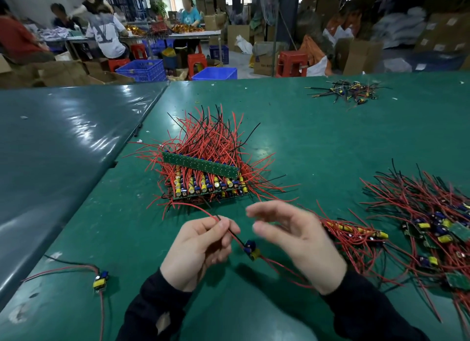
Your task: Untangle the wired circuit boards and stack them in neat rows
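My left hand pinches the red and black wires of a small circuit board, which hangs just below and right of my fingers. My right hand hovers beside it with fingers spread and holds nothing. A stack of wired boards in rows sits on the green table ahead of my hands, with one board standing on edge across its top. A tangled pile of wired boards lies to the right. A smaller bundle lies just right of my right hand.
A single wired board lies at the near left. A small heap of boards and wires sits at the far right of the table. A darker table adjoins on the left. People, blue crates and red stools are beyond.
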`<act>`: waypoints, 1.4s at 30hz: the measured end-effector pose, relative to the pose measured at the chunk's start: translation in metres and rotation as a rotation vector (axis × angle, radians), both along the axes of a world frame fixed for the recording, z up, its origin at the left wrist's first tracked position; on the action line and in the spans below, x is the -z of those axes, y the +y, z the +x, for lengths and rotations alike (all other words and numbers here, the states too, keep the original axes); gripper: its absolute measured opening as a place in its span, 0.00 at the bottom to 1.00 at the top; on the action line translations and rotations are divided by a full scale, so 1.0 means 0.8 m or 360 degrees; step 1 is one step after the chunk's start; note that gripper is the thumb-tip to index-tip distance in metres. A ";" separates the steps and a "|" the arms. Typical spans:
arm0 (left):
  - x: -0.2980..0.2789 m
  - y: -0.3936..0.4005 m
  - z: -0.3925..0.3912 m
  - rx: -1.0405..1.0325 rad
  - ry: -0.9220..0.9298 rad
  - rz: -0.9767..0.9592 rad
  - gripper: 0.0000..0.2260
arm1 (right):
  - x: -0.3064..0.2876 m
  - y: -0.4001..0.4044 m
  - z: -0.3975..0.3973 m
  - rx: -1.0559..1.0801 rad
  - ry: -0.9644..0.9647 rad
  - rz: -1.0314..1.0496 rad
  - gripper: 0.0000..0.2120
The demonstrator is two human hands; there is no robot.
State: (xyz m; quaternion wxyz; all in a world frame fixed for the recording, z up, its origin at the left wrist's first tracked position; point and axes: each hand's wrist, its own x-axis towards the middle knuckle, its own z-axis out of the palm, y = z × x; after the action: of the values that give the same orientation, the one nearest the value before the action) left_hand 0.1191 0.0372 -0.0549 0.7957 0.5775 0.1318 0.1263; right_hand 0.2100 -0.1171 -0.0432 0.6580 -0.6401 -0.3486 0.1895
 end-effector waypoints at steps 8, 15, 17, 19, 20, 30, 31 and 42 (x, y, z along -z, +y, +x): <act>-0.003 -0.004 -0.001 -0.0007 -0.0106 0.0120 0.09 | 0.011 0.012 -0.019 -0.0342 0.0352 -0.0229 0.07; 0.002 -0.005 0.001 -0.0059 -0.0131 0.0326 0.09 | 0.010 0.017 -0.024 -0.0217 0.0364 -0.0162 0.10; 0.003 -0.006 0.001 -0.0071 -0.0147 0.0387 0.10 | 0.011 0.018 -0.026 -0.0162 0.0325 -0.0173 0.11; 0.004 -0.008 0.001 -0.0059 -0.0161 0.0452 0.09 | 0.012 0.018 -0.025 -0.0109 0.0337 -0.0174 0.12; 0.004 -0.009 0.001 -0.0046 -0.0170 0.0478 0.09 | 0.011 0.017 -0.025 -0.0094 0.0355 -0.0168 0.13; 0.010 -0.016 0.006 -0.0351 -0.0209 0.0671 0.05 | 0.013 0.019 -0.026 -0.0073 0.0486 -0.0157 0.15; 0.008 -0.014 0.006 -0.0379 -0.0221 0.0594 0.07 | 0.012 0.019 -0.027 -0.0094 0.0499 -0.0152 0.14; -0.002 0.006 0.001 -0.0431 -0.0234 0.0022 0.11 | 0.011 0.018 -0.027 -0.0158 0.0408 -0.0186 0.13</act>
State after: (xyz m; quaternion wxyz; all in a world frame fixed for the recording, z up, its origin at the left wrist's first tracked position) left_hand 0.1196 0.0418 -0.0536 0.7749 0.5491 0.1491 0.2753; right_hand 0.1886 -0.1029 -0.0521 0.6485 -0.6297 -0.2812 0.3221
